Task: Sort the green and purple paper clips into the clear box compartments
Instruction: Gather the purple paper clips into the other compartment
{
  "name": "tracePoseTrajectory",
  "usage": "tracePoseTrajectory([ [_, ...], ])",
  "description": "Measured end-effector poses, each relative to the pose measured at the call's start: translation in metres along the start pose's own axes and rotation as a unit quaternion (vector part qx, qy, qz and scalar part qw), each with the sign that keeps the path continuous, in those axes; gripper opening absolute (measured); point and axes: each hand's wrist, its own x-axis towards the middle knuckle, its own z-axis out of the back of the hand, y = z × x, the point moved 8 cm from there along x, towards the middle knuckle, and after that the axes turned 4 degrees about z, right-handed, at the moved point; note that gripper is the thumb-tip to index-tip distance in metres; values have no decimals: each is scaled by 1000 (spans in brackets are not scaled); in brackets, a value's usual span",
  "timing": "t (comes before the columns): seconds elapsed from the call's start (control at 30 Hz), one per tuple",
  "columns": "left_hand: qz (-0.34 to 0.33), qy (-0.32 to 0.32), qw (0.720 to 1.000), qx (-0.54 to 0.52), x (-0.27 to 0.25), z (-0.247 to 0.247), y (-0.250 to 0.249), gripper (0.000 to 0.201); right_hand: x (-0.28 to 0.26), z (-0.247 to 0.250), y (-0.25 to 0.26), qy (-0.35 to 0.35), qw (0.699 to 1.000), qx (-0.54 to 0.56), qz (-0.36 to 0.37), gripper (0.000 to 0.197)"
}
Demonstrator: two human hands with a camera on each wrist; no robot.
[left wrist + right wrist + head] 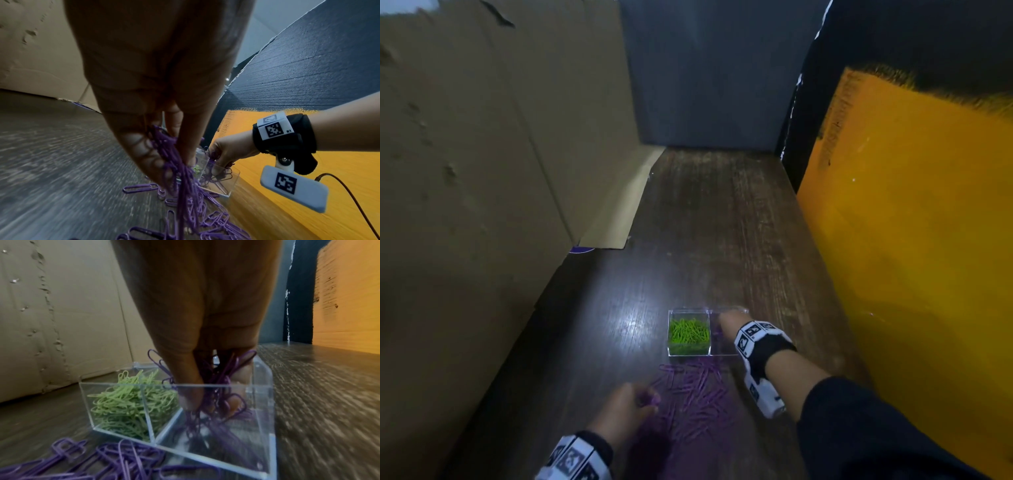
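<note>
A clear box (673, 346) (265, 415) with two compartments stands on the dark wooden table. Its left compartment holds a heap of green paper clips (689, 334) (127, 405). My right hand (729, 325) (207, 402) reaches into the right compartment, fingers pinching a bunch of purple clips (222, 386) that hang down to its floor. Loose purple clips (698, 394) (205, 216) lie spread on the table in front of the box. My left hand (633, 399) (176, 164) sits at the pile's left edge and grips a bundle of purple clips (176, 155).
A tall cardboard wall (482, 154) closes off the left side and an orange board (911, 240) the right. A dark panel (709, 75) stands at the far end. The table (715, 222) stretches away beyond the box.
</note>
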Motion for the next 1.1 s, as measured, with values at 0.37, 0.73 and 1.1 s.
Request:
tracePoseTrajectory([
  [0.37, -46, 18, 998, 50, 12, -5, -47, 35, -61, 29, 18, 26, 998, 12, 54, 28],
  [0.73, -75, -7, 994, 81, 42, 12, -101, 9, -60, 17, 12, 10, 996, -37, 74, 31],
  [1.1, -118, 18, 970, 211, 99, -42, -162, 22, -126, 13, -38, -136, 983, 112, -50, 25],
])
